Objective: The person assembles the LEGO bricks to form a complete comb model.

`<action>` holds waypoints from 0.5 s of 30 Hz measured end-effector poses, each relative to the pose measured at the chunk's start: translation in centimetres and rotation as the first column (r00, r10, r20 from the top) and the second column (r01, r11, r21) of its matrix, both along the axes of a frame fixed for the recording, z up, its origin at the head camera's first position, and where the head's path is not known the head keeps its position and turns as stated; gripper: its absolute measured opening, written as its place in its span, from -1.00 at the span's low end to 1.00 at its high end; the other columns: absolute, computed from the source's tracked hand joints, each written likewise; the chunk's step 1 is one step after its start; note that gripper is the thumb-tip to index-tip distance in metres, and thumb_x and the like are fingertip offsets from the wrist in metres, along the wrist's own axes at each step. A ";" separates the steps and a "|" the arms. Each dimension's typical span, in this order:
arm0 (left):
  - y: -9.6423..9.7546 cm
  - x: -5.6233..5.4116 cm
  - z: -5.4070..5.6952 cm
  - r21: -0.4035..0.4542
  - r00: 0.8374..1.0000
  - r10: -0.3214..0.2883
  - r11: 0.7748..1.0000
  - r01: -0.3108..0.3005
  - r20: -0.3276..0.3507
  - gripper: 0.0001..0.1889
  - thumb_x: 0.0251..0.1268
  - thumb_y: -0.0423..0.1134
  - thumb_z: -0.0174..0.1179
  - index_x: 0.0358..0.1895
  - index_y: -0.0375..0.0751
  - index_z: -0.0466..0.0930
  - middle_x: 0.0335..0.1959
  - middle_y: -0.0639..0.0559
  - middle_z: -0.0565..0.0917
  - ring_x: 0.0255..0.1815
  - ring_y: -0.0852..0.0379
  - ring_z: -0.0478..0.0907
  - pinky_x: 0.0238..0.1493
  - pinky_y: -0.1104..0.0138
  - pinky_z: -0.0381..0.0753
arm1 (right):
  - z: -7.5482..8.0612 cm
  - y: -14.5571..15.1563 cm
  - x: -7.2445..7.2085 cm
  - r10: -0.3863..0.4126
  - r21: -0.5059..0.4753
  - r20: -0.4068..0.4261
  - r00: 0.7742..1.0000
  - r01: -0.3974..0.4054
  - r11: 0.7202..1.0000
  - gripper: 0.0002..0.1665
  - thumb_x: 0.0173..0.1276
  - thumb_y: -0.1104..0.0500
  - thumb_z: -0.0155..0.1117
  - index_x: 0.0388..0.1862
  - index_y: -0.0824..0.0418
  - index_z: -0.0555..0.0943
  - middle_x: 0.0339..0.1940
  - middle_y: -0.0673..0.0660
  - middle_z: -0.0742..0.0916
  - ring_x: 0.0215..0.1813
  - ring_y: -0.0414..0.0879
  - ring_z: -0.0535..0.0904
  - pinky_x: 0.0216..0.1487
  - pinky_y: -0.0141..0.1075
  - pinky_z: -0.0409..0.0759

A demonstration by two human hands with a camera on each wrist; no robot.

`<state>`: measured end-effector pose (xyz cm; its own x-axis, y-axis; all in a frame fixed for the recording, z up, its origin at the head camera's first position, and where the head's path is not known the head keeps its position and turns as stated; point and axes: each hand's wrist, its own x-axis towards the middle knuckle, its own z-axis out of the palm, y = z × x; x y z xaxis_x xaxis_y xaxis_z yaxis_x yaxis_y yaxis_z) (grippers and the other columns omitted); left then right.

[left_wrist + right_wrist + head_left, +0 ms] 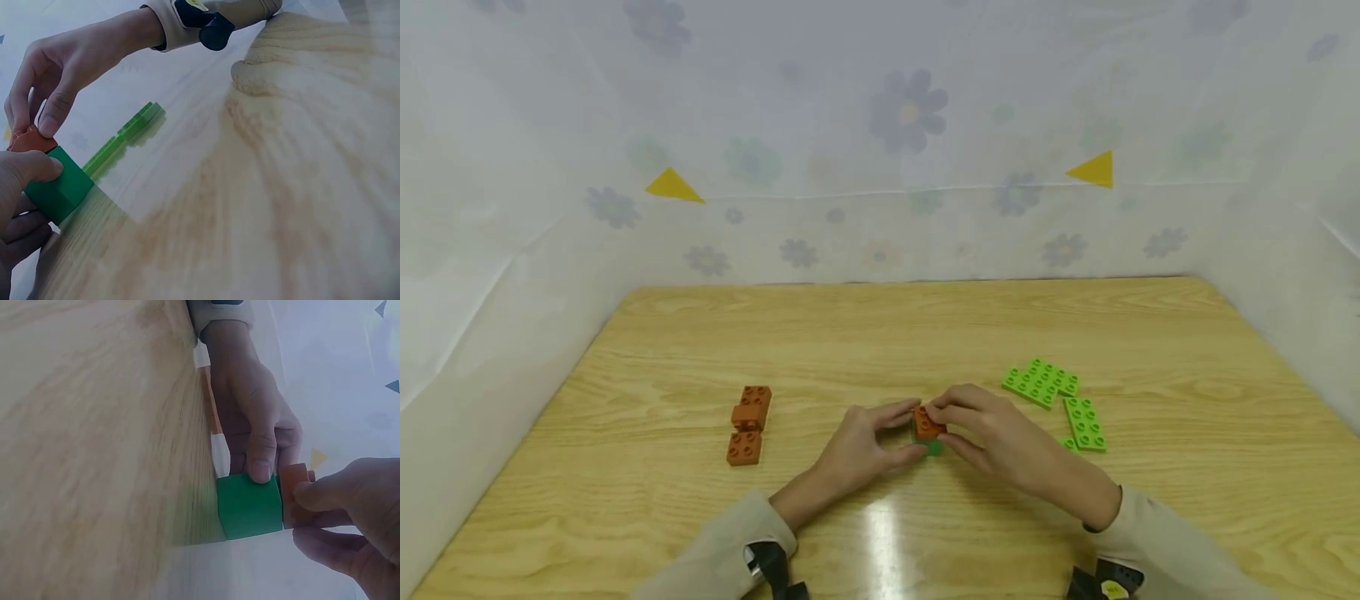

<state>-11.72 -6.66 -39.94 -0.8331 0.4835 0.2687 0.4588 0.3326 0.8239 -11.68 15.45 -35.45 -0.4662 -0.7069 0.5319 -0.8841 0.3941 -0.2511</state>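
1. At left on the pale wood-grained surface [625, 358] lay orange-brown studded plastic bricks [747, 414], probably light and stiff, best lifted by their flat sides.
2. My left hand [857, 446] gripped a smooth-sided green plastic block [250, 509], thumb on the near face, fingers on the far one; that seemed the right hold for steadying it.
3. The block stood between my hands, bearing a smaller orange-brown studded brick [924, 427]. Both looked rigid, light and sturdy, slightly slick on flat faces; I couldn't tell whether they were fully joined.
4. My right hand [1007, 433] pinched that upper brick between thumb and fingers.
5. Farther right lay flat lime-green studded plates [1084, 423], likely easiest to take by their thin edges.
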 end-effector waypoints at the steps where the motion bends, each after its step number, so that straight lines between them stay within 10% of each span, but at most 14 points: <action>1: 0.0 0.0 0.0 -0.003 1.000 -0.001 1.000 0.001 -0.004 -0.42 0.15 -0.23 0.40 0.24 -0.35 0.49 0.02 -0.13 0.65 0.17 0.02 0.52 0.19 0.18 0.51 | 0.0 -0.1 0.0 0.000 0.006 -0.004 1.000 0.000 1.000 -0.60 0.01 0.39 0.52 -0.12 0.32 0.67 -0.11 0.12 0.64 -0.14 -0.07 0.62 -0.19 -0.31 0.67; 5: -0.3 0.2 0.3 -0.021 0.992 -0.019 1.000 0.016 -0.127 -0.41 0.17 -0.24 0.39 0.25 -0.38 0.47 0.10 -0.16 0.63 0.12 -0.01 0.58 0.16 0.23 0.55 | 0.0 -0.2 -0.1 0.013 -0.008 -0.011 1.000 -0.013 1.000 -0.59 -0.02 0.41 0.53 -0.13 0.32 0.66 -0.12 0.13 0.64 -0.16 -0.07 0.62 -0.20 -0.31 0.67; 7: -0.6 0.5 0.5 -0.034 0.962 -0.017 0.999 0.008 -0.272 -0.41 0.13 -0.27 0.41 0.24 -0.38 0.47 0.14 -0.18 0.61 0.12 -0.03 0.58 0.15 0.25 0.56 | -0.1 -0.2 -0.1 0.026 -0.021 -0.017 1.000 -0.026 0.999 -0.58 -0.03 0.43 0.52 -0.13 0.34 0.65 -0.12 0.15 0.64 -0.16 -0.06 0.62 -0.20 -0.31 0.67; 11: -1.3 1.0 1.1 -0.084 0.809 -0.032 0.996 -0.021 -0.586 -0.41 0.04 -0.35 0.43 0.20 -0.38 0.49 0.20 -0.19 0.55 0.16 -0.03 0.55 0.16 0.32 0.54 | -0.4 -0.1 -0.1 0.023 -0.045 -0.033 0.999 -0.024 0.999 -0.54 -0.03 0.42 0.53 -0.09 0.35 0.63 -0.12 0.16 0.66 -0.15 -0.05 0.65 -0.17 -0.32 0.68; 15: -1.5 1.0 1.5 -0.199 0.670 -0.150 0.980 0.003 -0.727 -0.39 0.03 -0.35 0.40 0.22 -0.41 0.47 0.24 -0.23 0.51 0.25 -0.05 0.48 0.23 0.32 0.47 | -0.5 0.1 0.0 0.005 -0.064 -0.027 1.000 -0.007 0.998 -0.54 -0.06 0.41 0.54 -0.12 0.32 0.63 -0.14 0.16 0.70 -0.15 -0.05 0.68 -0.17 -0.32 0.68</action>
<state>-10.70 -8.17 -38.48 -0.3568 0.6337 0.6864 0.9202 0.3649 0.1415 -11.67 15.53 -35.93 -0.4473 -0.6735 0.5885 -0.8930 0.3726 -0.2525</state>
